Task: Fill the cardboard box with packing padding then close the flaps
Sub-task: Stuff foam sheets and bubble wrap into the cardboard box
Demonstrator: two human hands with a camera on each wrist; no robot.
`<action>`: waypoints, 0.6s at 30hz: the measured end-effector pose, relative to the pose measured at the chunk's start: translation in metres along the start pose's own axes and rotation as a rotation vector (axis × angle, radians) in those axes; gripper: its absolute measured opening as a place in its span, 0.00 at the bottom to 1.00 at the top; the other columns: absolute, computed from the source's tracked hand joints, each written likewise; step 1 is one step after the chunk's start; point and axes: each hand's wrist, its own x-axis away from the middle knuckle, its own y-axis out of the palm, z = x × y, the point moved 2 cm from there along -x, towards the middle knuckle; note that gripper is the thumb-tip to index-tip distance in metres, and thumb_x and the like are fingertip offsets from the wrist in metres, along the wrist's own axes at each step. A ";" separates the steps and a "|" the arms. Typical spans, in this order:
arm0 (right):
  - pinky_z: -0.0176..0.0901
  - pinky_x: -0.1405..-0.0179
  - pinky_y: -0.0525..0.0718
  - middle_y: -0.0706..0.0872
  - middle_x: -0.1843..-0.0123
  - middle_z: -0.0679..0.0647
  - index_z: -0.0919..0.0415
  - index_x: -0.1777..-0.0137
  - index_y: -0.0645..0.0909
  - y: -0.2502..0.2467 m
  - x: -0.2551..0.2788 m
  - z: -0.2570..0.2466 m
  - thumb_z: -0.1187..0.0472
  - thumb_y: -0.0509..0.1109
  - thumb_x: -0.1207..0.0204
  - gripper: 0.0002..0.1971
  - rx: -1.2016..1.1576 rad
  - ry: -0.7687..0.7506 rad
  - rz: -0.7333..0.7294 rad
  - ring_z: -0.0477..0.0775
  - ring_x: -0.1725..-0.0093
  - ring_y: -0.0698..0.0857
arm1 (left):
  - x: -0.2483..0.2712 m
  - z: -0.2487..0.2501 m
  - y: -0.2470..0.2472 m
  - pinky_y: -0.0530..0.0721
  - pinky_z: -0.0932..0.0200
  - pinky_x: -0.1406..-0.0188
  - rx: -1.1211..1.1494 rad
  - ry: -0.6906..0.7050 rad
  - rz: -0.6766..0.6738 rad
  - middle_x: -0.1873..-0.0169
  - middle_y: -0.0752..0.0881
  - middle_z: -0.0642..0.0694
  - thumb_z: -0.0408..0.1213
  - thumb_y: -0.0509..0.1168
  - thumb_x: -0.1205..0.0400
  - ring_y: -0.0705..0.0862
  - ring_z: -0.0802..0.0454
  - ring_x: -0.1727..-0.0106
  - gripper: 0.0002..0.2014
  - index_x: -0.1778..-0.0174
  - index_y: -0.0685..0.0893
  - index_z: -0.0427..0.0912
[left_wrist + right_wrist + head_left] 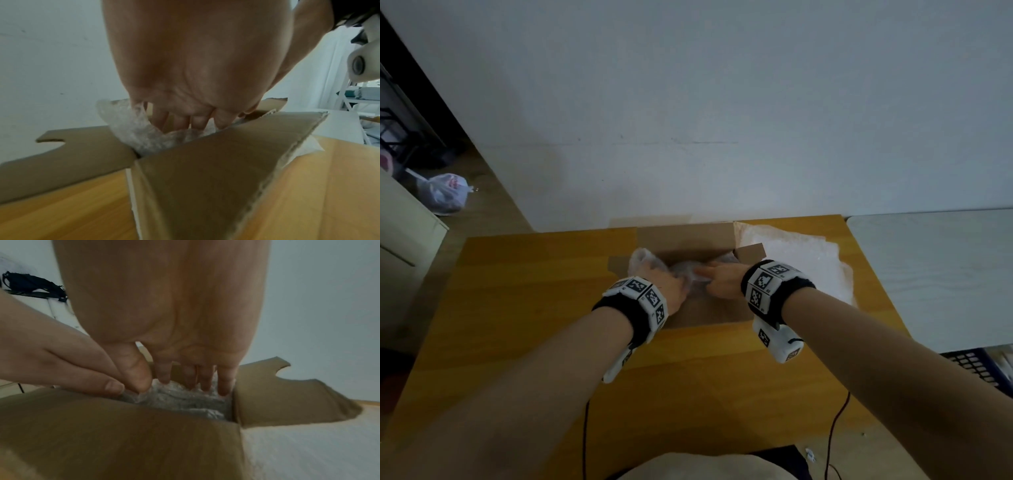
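The cardboard box (709, 311) stands on the wooden table (534, 308), all its flaps spread open. Crumpled bubble wrap (690, 270) fills it, and one lump of it sticks up at the box's left corner (642, 260). Both hands reach down into the box side by side. My left hand (676, 284) pushes on the bubble wrap (144, 136) with straight fingers (180, 120), just behind the near flap (205, 170). My right hand (710, 275) presses the bubble wrap (185, 402) down with straight fingers (224, 384); its thumb lies against the left hand (61, 363).
More white padding sheets (798, 263) lie on the table right of the box. A white table (935, 274) adjoins on the right, with a blue crate (976, 370) below it. The wall is close behind the box. A plastic bag (445, 192) lies on the floor, far left.
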 end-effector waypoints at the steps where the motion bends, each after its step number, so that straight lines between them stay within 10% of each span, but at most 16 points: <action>1: 0.58 0.18 0.57 0.57 0.16 0.59 0.55 0.18 0.55 -0.001 -0.001 -0.003 0.57 0.52 0.16 0.27 0.012 0.007 -0.040 0.63 0.17 0.56 | -0.002 0.003 -0.003 0.59 0.38 0.28 -0.040 -0.016 -0.011 0.31 0.79 0.43 0.48 0.40 0.12 0.73 0.41 0.29 0.24 0.26 0.72 0.47; 5: 0.57 0.18 0.58 0.53 0.15 0.56 0.48 0.17 0.48 -0.002 -0.011 -0.007 0.48 0.49 0.15 0.28 0.026 0.045 -0.140 0.61 0.17 0.56 | -0.014 0.003 -0.004 0.71 0.42 0.31 0.062 0.007 -0.093 0.28 0.76 0.42 0.44 0.45 0.12 0.75 0.42 0.30 0.21 0.24 0.68 0.45; 18: 0.49 0.31 0.73 0.63 0.19 0.61 0.53 0.16 0.41 -0.013 -0.016 -0.009 0.61 0.56 0.16 0.33 -0.063 0.057 -0.219 0.63 0.25 0.70 | -0.028 0.001 -0.003 0.77 0.45 0.39 0.354 -0.054 -0.247 0.28 0.72 0.39 0.35 0.53 0.15 0.77 0.39 0.34 0.23 0.22 0.61 0.41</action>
